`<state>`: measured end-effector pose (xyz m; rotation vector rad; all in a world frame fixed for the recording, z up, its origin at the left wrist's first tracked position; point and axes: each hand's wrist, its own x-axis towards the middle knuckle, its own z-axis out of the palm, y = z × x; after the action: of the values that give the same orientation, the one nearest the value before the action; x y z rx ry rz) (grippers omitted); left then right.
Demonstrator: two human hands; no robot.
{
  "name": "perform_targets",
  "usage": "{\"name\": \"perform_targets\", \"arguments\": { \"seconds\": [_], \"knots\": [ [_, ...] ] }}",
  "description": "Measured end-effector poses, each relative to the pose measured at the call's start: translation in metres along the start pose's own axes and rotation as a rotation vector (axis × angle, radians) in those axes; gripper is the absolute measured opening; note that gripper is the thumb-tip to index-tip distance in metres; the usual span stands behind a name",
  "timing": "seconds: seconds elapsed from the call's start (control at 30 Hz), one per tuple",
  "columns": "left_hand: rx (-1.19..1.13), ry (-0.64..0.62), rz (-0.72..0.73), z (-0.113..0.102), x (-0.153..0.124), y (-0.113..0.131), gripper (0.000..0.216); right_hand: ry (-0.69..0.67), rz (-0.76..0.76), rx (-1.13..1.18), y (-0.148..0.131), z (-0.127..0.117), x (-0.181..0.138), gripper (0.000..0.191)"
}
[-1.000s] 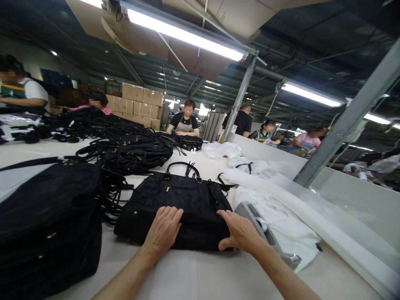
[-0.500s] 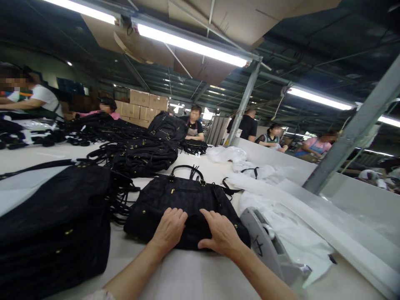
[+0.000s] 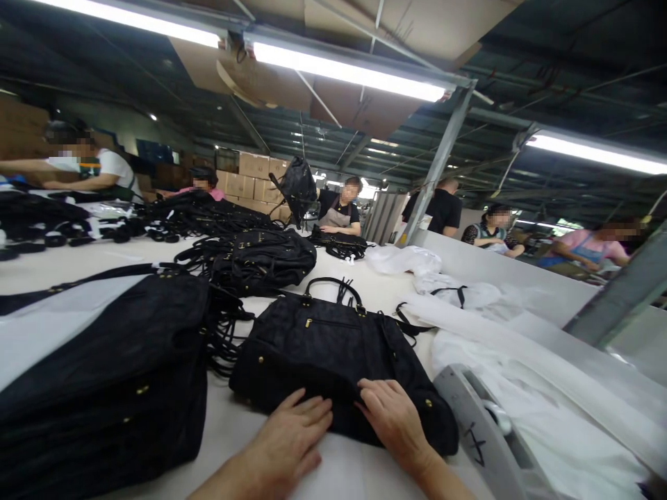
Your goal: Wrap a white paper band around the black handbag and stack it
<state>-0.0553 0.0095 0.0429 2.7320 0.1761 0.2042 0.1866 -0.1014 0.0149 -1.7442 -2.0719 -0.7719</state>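
Seemingly soft, floppy, fairly light: black leather-look handbag [image 3: 323, 340] lies just left of grey boxy device [image 3: 469, 410]. Left hand [image 3: 292, 434] spread on dark base panel [image 3: 344, 413]; right hand [image 3: 392, 420] curled there, any pinch indiscernible. Firmest hold probably black arched handle [image 3: 328, 280].

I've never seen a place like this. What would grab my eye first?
Probably the black handbag lying front and centre on the white table, with the left hand and right hand at its near side. A larger-looking black bag fills the picture's lower left, and a bright tube light glares overhead.
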Motion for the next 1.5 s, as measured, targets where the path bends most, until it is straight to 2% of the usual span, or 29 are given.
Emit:
{"name": "perform_targets", "arguments": {
  "seconds": [0.07,0.13,0.2,0.27,0.43,0.53,0.63,0.73,0.8,0.87,1.0,1.17,1.23,1.3,1.37,1.43,1.5],
  "knots": [
    [-0.115,0.063,0.006,-0.005,-0.005,-0.012,0.043,0.058,-0.055,0.087,-0.004,-0.001,-0.010,0.027],
    [-0.194,0.163,0.016,-0.004,-0.008,-0.026,0.035,0.093,-0.040,0.150,-0.008,-0.001,-0.018,0.033],
    [-0.185,0.223,0.058,-0.002,-0.009,-0.036,0.033,0.103,-0.026,0.146,-0.012,-0.002,-0.021,0.037],
    [-0.138,0.224,0.122,-0.002,-0.009,-0.039,0.032,0.060,-0.063,0.090,-0.014,-0.005,-0.019,0.041],
    [-0.024,0.188,0.133,-0.010,-0.009,-0.028,0.048,-0.105,-0.209,-0.045,-0.018,-0.019,-0.012,0.038],
    [0.130,0.154,0.059,-0.009,-0.015,-0.021,0.057,-0.197,-0.191,-0.109,-0.019,-0.020,-0.011,0.040],
    [0.257,0.155,0.020,0.000,-0.018,-0.015,0.051,-0.262,-0.155,-0.148,-0.022,-0.016,-0.012,0.045],
    [0.358,0.219,0.101,0.009,-0.009,-0.007,0.034,-0.298,-0.138,-0.140,-0.026,-0.012,-0.011,0.046],
    [0.424,0.253,0.212,0.014,0.001,-0.002,0.038,-0.311,-0.113,-0.123,-0.029,-0.013,-0.009,0.046],
    [0.481,0.262,0.241,0.019,0.012,-0.002,0.047,-0.343,-0.099,-0.101,-0.029,-0.019,-0.005,0.047],
    [0.480,0.229,0.135,0.034,0.022,-0.021,0.057,-0.532,-0.123,0.043,-0.003,-0.047,-0.001,0.059],
    [0.475,0.286,0.134,0.051,0.020,-0.040,0.062,-0.716,0.183,0.172,0.064,-0.096,-0.012,0.071],
    [0.492,0.319,0.140,0.052,0.019,-0.040,0.061,-0.735,0.181,0.219,0.080,-0.105,-0.017,0.068],
    [0.497,0.354,0.152,0.053,0.020,-0.040,0.061,-0.724,0.149,0.111,0.083,-0.102,-0.022,0.052],
    [0.501,0.388,0.162,0.055,0.020,-0.041,0.061,-0.714,0.170,-0.065,0.074,-0.090,-0.029,0.033],
    [0.520,0.412,0.155,0.058,0.019,-0.043,0.062,-0.709,0.226,-0.176,0.062,-0.072,-0.041,0.032],
    [0.540,0.411,0.134,0.059,0.019,-0.042,0.066,-0.677,0.254,-0.246,0.052,-0.054,-0.056,0.039]
  ]
}}
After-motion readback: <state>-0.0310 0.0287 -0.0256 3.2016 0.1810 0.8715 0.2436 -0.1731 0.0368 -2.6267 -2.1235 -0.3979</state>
